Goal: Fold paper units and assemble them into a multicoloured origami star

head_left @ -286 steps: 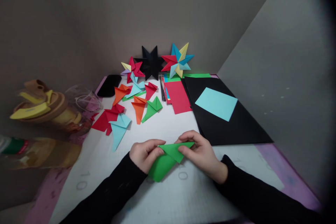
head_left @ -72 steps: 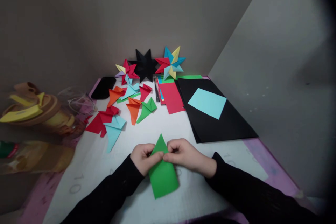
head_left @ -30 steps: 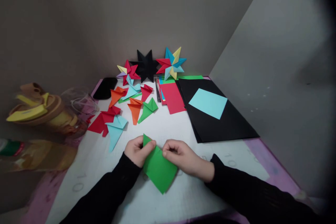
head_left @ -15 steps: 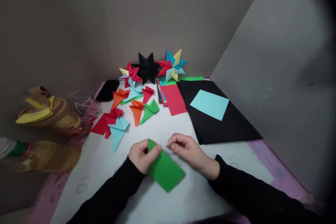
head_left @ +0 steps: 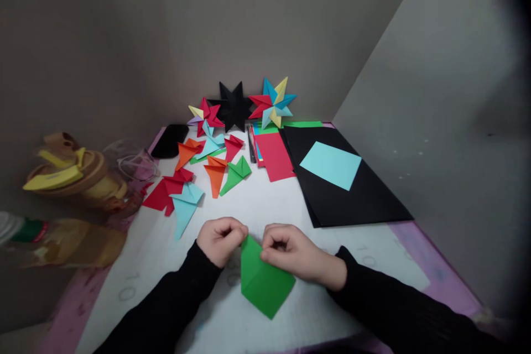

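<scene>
A green sheet of folded paper (head_left: 267, 285) hangs between my hands above the front of the table, its lower corner pointing toward me. My left hand (head_left: 222, 239) pinches its top corner between thumb and bent fingers. On the upper right edge, my right hand (head_left: 290, 250) is closed, thumb against curled fingers, gripping the same paper. A diagonal crease shows across the sheet's left part. Beyond my left hand lies a light blue folded paper piece (head_left: 186, 206), beside red folded pieces (head_left: 166, 193).
Folded orange (head_left: 215, 174) and green pieces (head_left: 236, 174) lie mid-table. Paper stars (head_left: 234, 106) lean on the back wall. Right are black sheets (head_left: 352, 204) under a light blue sheet (head_left: 332, 165); red sheets (head_left: 277, 157) adjoin. A phone (head_left: 170, 141), pot (head_left: 74, 177) and bottle (head_left: 78, 240) stand left.
My left hand has shifted left to the paper's top corner. My right hand, apart from the sheet before, now grips its edge. The sheet has turned and dropped slightly.
</scene>
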Action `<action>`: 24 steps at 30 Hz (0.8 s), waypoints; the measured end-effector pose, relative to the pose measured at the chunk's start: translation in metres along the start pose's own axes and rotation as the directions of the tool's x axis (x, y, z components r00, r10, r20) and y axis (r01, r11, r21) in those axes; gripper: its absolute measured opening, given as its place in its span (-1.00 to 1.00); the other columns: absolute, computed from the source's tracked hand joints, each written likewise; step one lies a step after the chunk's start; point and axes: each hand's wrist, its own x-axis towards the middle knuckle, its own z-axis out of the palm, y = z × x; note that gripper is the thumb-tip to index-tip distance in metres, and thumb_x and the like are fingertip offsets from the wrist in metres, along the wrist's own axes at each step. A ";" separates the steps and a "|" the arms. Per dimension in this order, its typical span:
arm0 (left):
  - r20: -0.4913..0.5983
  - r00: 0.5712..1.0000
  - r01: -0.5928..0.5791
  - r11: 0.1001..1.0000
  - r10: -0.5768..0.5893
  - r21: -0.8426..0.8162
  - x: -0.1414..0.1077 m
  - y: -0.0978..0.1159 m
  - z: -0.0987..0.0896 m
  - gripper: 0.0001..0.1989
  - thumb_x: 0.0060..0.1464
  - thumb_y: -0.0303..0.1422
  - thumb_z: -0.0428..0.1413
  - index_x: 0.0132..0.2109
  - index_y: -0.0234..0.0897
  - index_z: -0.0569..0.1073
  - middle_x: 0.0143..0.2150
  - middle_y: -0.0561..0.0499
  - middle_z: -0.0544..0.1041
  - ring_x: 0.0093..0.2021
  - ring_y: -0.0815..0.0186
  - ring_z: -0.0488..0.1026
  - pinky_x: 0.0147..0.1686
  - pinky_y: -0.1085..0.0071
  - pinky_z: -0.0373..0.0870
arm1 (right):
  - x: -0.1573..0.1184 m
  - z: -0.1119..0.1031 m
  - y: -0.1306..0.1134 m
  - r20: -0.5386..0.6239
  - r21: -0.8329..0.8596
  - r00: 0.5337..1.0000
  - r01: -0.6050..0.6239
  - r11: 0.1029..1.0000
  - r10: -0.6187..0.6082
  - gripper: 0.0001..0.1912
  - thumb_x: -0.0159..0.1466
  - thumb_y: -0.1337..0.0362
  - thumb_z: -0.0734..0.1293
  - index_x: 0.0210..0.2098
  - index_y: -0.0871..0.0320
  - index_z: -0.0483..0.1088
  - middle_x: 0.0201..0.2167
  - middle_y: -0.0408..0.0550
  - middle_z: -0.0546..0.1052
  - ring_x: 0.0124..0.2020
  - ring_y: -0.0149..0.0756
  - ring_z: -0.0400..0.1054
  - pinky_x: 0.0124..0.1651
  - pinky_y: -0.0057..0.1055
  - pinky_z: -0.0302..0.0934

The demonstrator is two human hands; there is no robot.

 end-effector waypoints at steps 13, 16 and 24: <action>-0.052 0.997 -0.061 0.996 0.058 -0.062 0.009 -0.009 -0.010 -0.77 -0.14 -0.25 0.18 -0.36 -0.33 0.54 -0.49 -0.02 0.57 -0.56 0.42 0.37 -0.53 0.52 0.27 | 0.010 -0.016 0.007 -0.275 0.211 0.957 -0.030 0.977 0.089 -0.73 0.10 0.17 0.36 -0.57 0.19 0.27 -0.63 -0.24 0.23 -0.57 -0.46 0.06 -0.49 -0.48 -0.03; 0.017 0.999 -0.031 0.998 0.030 0.058 0.006 -0.014 -0.006 -0.75 -0.17 -0.22 0.20 -0.38 -0.34 0.55 -0.51 -0.03 0.55 -0.51 0.35 0.40 -0.51 0.49 0.28 | 0.018 -0.021 0.003 -0.363 0.194 0.926 -0.028 0.981 0.099 -0.71 0.12 0.14 0.35 -0.56 0.19 0.27 -0.63 -0.24 0.22 -0.57 -0.46 0.04 -0.49 -0.48 -0.04; -0.062 0.992 -0.104 0.987 0.112 0.124 0.014 -0.012 -0.024 -0.78 -0.08 -0.27 0.12 -0.54 -0.32 0.44 -0.62 0.09 0.41 -0.57 0.42 0.28 -0.52 0.50 0.21 | 0.045 -0.010 -0.003 -0.241 0.228 0.969 -0.001 0.974 0.058 -0.71 0.13 0.10 0.36 -0.50 0.20 0.29 -0.58 -0.22 0.27 -0.54 -0.46 0.10 -0.45 -0.48 0.03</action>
